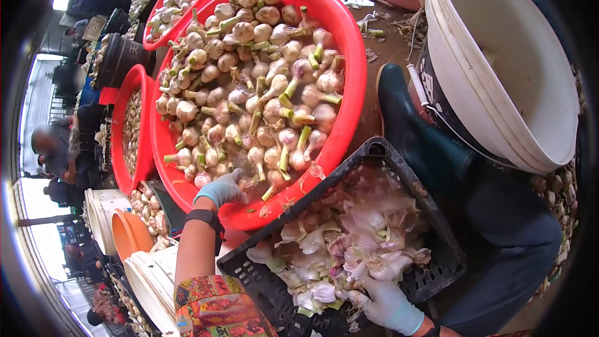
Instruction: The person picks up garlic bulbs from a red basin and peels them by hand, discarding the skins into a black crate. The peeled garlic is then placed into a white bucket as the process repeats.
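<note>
My left hand point(221, 190), in a pale blue-white glove with a dark wristband, reaches over the near rim of a large red basin point(352, 75). Its fingers are apart beside the garlic bulbs point(274, 109), with nothing visibly held. The bulbs, many with cut green stems, sit in murky water. My right hand point(390, 307), gloved too, is at the lower edge of a black plastic crate point(446, 243). Its fingers are closed on some garlic peel point(357, 293). White and pinkish peelings point(368, 231) heap up inside the crate.
A white bucket point(474, 81) with a wire handle stands at right, beside a dark green boot point(405, 118). More red basins point(140, 150) with garlic, an orange bowl point(131, 234) and white tubs point(146, 281) line the left. Several people are in the background.
</note>
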`<state>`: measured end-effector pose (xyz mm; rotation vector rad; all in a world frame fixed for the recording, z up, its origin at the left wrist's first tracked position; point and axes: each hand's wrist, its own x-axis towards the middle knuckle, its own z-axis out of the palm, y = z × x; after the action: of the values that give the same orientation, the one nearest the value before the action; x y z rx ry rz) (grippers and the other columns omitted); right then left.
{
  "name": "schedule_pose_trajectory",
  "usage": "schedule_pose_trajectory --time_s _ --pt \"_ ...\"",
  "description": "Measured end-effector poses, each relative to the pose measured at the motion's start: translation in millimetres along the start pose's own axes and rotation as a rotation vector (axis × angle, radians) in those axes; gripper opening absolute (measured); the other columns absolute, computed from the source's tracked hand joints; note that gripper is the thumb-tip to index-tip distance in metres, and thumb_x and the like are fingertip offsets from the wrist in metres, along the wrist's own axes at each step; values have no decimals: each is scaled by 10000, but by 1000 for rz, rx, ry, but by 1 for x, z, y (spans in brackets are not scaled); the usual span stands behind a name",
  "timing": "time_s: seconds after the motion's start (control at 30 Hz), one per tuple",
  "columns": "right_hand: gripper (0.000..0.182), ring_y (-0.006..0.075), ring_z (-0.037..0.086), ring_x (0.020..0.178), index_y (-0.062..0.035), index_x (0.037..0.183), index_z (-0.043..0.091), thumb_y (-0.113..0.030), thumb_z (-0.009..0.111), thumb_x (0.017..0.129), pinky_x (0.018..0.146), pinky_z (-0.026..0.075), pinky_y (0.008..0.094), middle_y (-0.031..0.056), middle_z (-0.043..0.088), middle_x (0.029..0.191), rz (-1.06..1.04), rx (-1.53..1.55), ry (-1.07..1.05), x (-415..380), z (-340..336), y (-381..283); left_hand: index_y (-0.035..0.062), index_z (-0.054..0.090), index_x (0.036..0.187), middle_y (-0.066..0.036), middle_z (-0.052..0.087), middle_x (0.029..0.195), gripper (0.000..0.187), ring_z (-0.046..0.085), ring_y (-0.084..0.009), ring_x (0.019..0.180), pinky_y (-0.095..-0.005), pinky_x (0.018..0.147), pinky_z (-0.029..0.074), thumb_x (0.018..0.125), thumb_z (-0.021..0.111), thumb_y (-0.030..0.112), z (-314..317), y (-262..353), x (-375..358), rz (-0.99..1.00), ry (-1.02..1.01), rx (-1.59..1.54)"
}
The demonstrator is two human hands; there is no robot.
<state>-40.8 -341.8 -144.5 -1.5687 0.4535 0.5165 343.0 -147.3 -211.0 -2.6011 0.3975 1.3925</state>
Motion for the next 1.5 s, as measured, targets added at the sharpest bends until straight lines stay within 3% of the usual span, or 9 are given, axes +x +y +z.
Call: schedule_pose_trajectory --time_s 0.2,0.27,0.43,0.63,0.73,0.8,1.17,1.4,1.5 --pt "217 375 620 792 -28 1026 573 -208 555 904 682 484 410 212 617 829 -46 97 64 -6 1 8 1 427 1313 -175 622 1120 877 594 -292 1067 -350 893 479 544 826 130 0 18 -10 105 85 49" --pt "263 409 602 771 -18 1016 564 -262 540 921 667 483 411 211 605 807 -77 105 75 -12 1 12 -17 518 1178 -133 629 1049 693 604 -215 986 -306 846 488 563 819 86 -16 33 -60 -7 41 -464" --pt "353 402 589 774 -23 1171 476 -232 533 893 656 472 427 218 594 844 -439 -24 161 -22 3 15 21 570 1062 -68 609 933 354 590 -143 787 -291 706 509 833 634 283 18 42 -167 381 464 -1061" --pt "505 419 590 764 -71 1379 344 -209 471 911 653 463 475 239 596 811 -683 -91 280 -52 2 -3 -9 557 1130 -122 638 884 707 618 -229 631 -285 446 486 854 489 638 161 114 -272 284 257 -2001" --pt "530 403 604 746 -105 1418 311 -272 462 937 680 486 461 224 626 851 -969 -105 316 -43 15 14 -16 573 1083 -121 637 856 834 549 -186 471 -225 324 374 812 403 754 215 136 -302 294 237 -1972" --pt "538 397 610 772 -139 1420 316 -277 478 926 695 495 457 205 634 931 -647 -298 -65 -68 7 8 2 590 1031 -115 642 786 873 532 -180 420 -222 315 383 767 384 809 235 135 -319 374 194 -1935" --pt "469 332 611 595 -233 1379 376 -299 497 930 547 496 427 142 591 672 -671 -596 -124 -84 50 22 86 627 847 -57 635 673 557 567 -149 424 -221 304 398 839 509 631 246 104 -350 -79 70 -1902" --pt "290 369 617 829 -87 1181 545 -252 471 955 721 503 399 210 634 933 -530 183 -320 -75 42 23 57 631 840 -69 630 615 536 573 -165 402 -241 299 415 856 517 581 250 104 -346 -30 146 -1666" --pt "341 376 590 933 -47 1087 583 -328 587 894 805 478 392 188 626 962 -629 -274 -81 -84 20 10 70 620 828 -53 629 614 509 568 -150 404 -236 310 419 854 538 571 251 102 -344 -21 94 -1657"
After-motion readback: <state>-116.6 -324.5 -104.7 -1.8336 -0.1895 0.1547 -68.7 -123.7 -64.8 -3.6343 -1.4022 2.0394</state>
